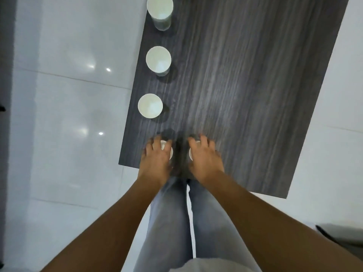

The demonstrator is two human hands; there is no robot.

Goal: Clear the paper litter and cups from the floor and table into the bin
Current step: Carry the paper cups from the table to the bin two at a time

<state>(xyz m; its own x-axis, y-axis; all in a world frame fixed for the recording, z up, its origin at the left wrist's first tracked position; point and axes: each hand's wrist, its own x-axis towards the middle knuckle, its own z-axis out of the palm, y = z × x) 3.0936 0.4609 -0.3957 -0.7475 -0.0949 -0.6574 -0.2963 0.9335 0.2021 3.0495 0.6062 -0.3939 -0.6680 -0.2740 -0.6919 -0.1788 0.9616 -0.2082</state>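
Three white paper cups stand upright in a line along the left edge of a dark wood-grain table (245, 85): a far cup (159, 6), a middle cup (158, 59) and a near cup (150, 106). At the table's near edge, my left hand (156, 160) lies over the top of another white cup (170, 153), fingers curled round its rim. My right hand (205, 158) covers a second white cup (191, 153) the same way. Both cups are mostly hidden under my hands.
Glossy white tiled floor (68, 114) surrounds the table on the left, right and near sides. My legs in light jeans stand against the table's near edge. A dark grey object (341, 234) shows at the right edge, low on the floor.
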